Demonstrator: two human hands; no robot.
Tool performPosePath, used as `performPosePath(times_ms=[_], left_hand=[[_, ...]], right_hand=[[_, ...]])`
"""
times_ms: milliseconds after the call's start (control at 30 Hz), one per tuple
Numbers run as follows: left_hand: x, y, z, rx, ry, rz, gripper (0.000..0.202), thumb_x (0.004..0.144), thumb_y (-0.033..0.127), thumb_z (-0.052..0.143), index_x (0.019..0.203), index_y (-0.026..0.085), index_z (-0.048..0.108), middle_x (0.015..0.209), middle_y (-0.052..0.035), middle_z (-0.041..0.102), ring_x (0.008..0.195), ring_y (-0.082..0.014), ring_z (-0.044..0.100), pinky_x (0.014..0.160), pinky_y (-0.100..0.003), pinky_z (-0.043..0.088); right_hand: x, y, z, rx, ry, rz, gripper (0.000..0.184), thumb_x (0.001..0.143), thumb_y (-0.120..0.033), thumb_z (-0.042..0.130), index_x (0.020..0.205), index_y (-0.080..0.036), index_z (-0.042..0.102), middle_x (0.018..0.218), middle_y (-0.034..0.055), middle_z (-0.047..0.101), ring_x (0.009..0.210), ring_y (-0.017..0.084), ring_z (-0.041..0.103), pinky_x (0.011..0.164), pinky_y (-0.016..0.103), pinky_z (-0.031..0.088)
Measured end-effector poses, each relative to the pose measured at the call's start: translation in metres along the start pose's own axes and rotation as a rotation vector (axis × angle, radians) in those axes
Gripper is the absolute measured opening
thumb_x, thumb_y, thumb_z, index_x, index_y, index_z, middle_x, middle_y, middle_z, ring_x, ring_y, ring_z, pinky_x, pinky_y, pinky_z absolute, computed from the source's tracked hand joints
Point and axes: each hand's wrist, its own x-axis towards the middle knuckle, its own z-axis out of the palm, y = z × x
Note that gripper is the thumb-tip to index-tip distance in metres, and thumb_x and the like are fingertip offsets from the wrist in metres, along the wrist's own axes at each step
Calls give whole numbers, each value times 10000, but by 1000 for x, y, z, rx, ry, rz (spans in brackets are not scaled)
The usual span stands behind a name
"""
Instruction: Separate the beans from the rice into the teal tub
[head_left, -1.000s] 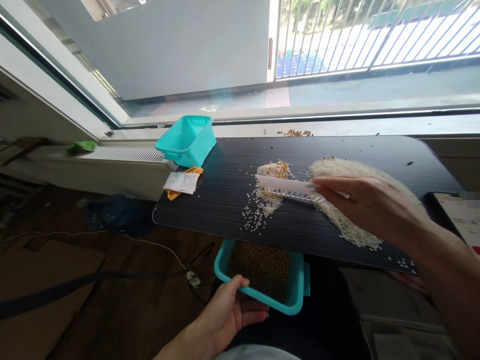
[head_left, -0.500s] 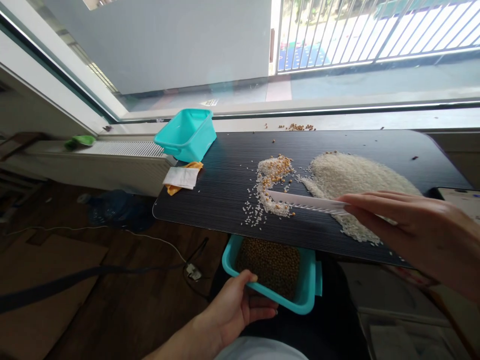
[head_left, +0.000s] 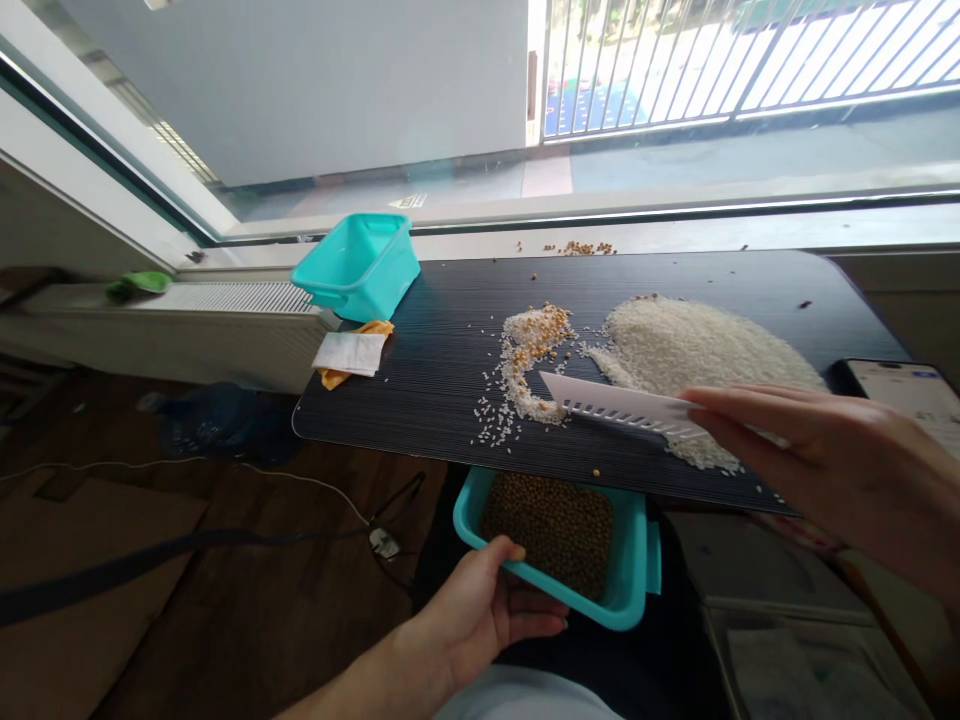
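My right hand (head_left: pixel 817 440) is closed on one end of a thin white plastic strip (head_left: pixel 626 403) with a row of slots and a pointed tip. The strip's far end stands at a small heap of white rice mixed with yellowish beans (head_left: pixel 534 340). A larger rice pile (head_left: pixel 697 335) lies beside the strip, partly behind my hand. Below the table's front edge, my left hand (head_left: pixel 495 600) grips the near rim of a turquoise basin (head_left: pixel 637 600), thumb over the rim. Many brown-yellow beans (head_left: pixel 551 525) fill it. One loose bean (head_left: pixel 596 473) lies near the table edge.
On the dark table (head_left: pixel 420 420), an open turquoise basin (head_left: pixel 367 268) stands at the back left, near a folded white and orange cloth (head_left: pixel 351 354). A phone (head_left: pixel 900 395) lies at the right. Several beans (head_left: pixel 589 248) rest on the windowsill. A cable (head_left: pixel 285 472) crosses the floor.
The strip has turned so its broad slotted face shows more, and its tip sits slightly off the rice trail. A bean has come loose toward the front edge. The view has shifted slightly.
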Motion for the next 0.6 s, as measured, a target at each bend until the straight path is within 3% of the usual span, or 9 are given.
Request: performPosePath(times_ms=[100,233,333,467,600], left_hand=[[0,-1,2,1,-14,-7,248,909,213,427,900,56,618,721,-143,722,586,-197,702,591,-289,572],[0,0,4,7,3,-20,239,906,208,427,898,56,612,714,-142,719,587,-196,701,600,-292,575],[0,1,5,17,13,-17,219,906,201,427,896,72,603,720,-135,721,586,-192,700,598,-288,570],[0,1,4,13,13,-10,211,909,204,423,883,86,595,723,-135,724,587,-191,699,597,-288,566],[1,2,2,8,0,-13,200,908,207,424,891,91,587,715,-131,721,588,-200,701,606,-301,566]], right_hand=[[-3,2,-4,62,-37,-74,380,909,-573,451,938,-379,776,536,-19,672,787,216,736,676,310,585],[3,3,1,27,-22,-71,396,914,-562,444,990,-358,775,764,-3,770,740,213,730,593,315,560],[14,-2,12,-14,-28,-85,410,925,-508,432,1031,-316,778,756,18,773,608,196,700,517,309,520],[24,-8,18,-19,-58,-90,416,925,-480,420,1021,-299,783,863,34,791,689,216,729,560,326,539],[19,-9,10,43,-86,-123,383,920,-506,456,996,-324,784,818,1,785,695,211,730,585,315,557]])
